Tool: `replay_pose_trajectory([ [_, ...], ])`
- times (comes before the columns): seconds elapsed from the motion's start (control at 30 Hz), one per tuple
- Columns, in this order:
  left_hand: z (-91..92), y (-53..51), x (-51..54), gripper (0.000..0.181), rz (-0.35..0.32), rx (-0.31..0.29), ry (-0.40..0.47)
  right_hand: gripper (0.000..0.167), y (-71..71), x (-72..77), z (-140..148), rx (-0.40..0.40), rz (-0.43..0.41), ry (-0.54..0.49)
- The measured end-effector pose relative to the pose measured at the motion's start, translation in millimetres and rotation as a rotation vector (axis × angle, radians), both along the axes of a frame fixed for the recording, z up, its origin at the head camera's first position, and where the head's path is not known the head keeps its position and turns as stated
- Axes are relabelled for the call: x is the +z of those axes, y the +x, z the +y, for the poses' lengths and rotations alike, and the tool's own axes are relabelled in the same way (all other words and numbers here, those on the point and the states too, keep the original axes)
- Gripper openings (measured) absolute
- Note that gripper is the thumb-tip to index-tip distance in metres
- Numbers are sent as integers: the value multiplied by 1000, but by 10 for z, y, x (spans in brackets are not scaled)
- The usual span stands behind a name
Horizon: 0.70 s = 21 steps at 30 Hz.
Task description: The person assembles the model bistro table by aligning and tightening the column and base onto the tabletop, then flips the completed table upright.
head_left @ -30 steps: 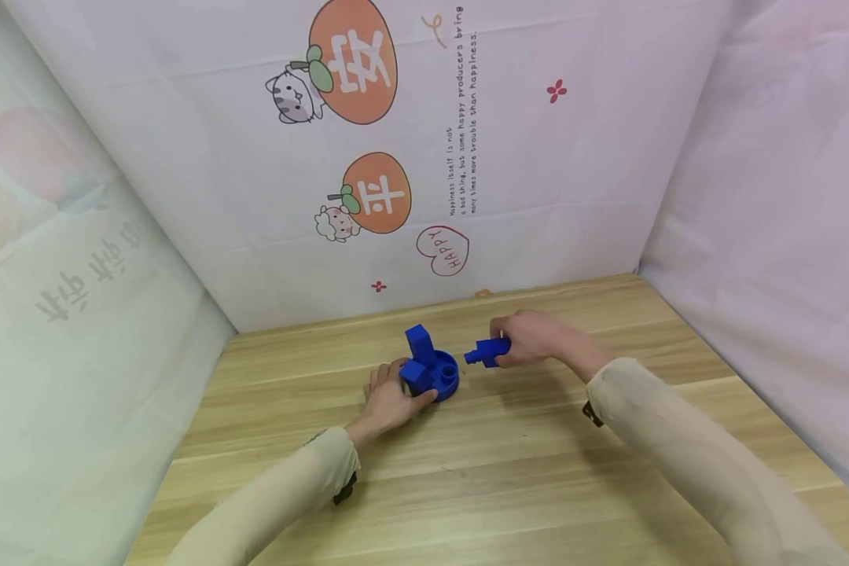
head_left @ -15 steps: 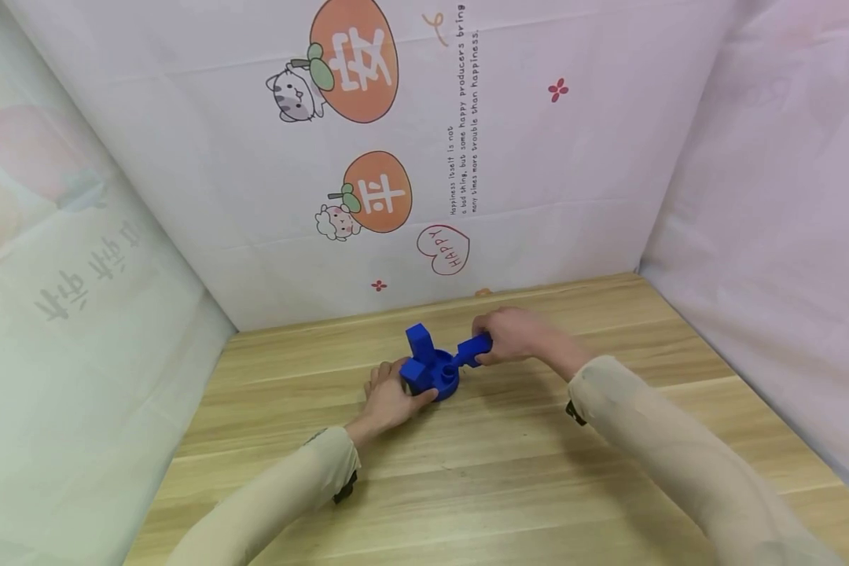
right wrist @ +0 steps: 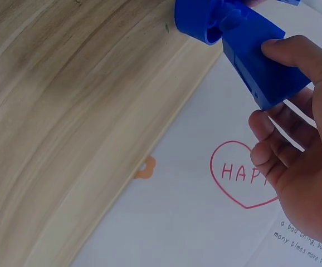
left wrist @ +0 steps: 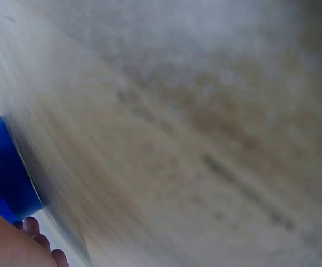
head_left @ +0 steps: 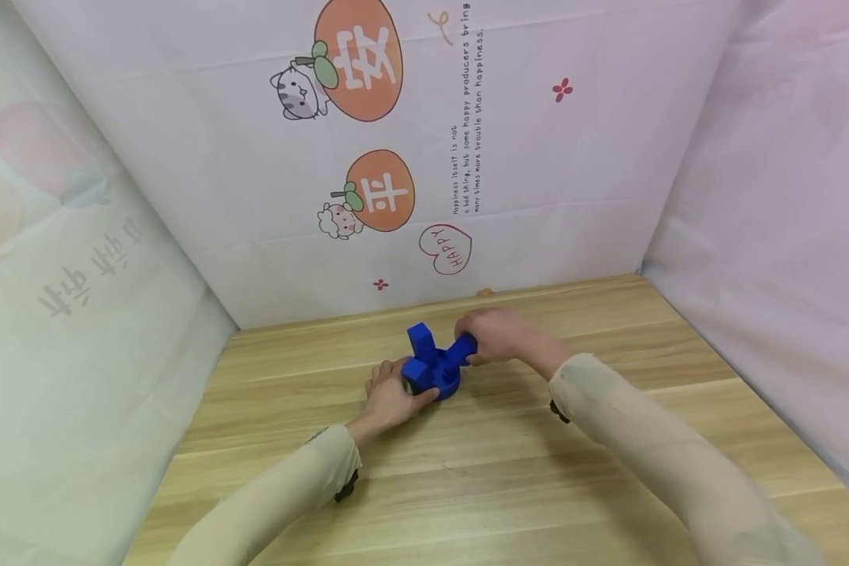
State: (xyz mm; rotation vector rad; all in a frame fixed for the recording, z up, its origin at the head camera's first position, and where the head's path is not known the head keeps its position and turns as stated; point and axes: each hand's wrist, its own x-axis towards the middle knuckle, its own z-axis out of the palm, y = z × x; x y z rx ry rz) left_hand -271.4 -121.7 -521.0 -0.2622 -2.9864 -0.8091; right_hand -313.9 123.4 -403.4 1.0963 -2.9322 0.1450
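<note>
A round blue base [head_left: 450,390] lies on the table with two square blue posts [head_left: 420,343] standing up from it. My left hand [head_left: 389,405] grips the base from the left, thumb at its near side. My right hand [head_left: 495,334] pinches a blue square block [head_left: 461,350] between thumb and fingers. The block tilts over the base, its narrow end at the base's ring-shaped socket. In the right wrist view the narrow end meets the base [right wrist: 197,22]; how deep it sits is hidden. The left wrist view shows only the base's edge [left wrist: 10,172] and part of the left hand.
The wooden table [head_left: 509,472] ends at a white printed cloth [head_left: 538,196] behind the base. More cloth walls stand at the left [head_left: 99,299] and right [head_left: 764,236].
My right hand has moved left with the block, bringing its narrow end from beside the base to the socket and tilting the block more upright. The left hand and base have stayed put.
</note>
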Motion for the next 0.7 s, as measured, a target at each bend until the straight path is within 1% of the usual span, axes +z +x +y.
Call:
replay_pose_trajectory([
  [0.3, 4, 2, 28, 92, -2, 0, -2, 38, -16, -26, -97, 33, -27, -23],
  [0.47, 10, 10, 43, 91, 5, -1, 0, 39, -24, -53, -135, 59, -13, -32],
  [0.7, 10, 8, 26, 91, 7, 3, -11, 41, -15, -120, -182, 102, 4, -42],
])
